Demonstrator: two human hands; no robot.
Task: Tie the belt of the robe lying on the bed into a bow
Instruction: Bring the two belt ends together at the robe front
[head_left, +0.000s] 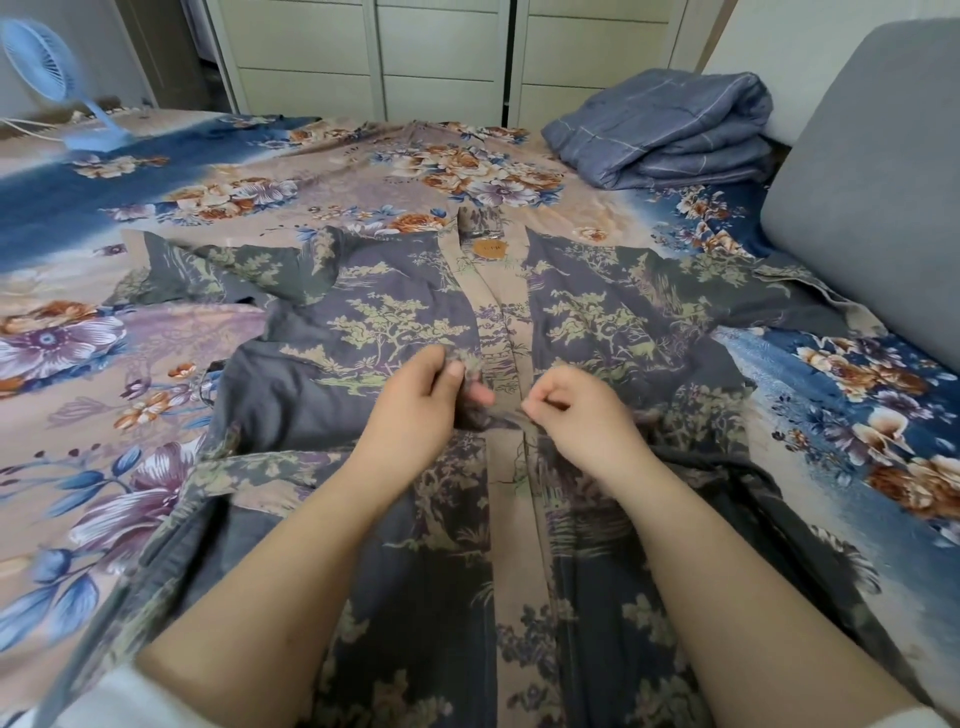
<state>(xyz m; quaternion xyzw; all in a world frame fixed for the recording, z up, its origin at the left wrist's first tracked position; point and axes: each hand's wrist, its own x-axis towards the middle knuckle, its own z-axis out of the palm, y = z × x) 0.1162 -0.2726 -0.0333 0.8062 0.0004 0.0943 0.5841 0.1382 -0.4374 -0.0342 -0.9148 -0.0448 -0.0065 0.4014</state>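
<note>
Both forearms reach forward from the bottom edge over the robe (405, 322), which lies spread face up on the bed (249, 202). Left hand (415, 402) pinches a bunched bit of belt (498, 415) between thumb and fingers, knuckles turned left. Right hand (576, 415) is curled into a loose fist, pinching the other belt part at the robe's middle band. Between them the belt runs short and taut. Folded blanket (670, 135) sits at the far right; a fan (47, 62) stands far left.
</note>
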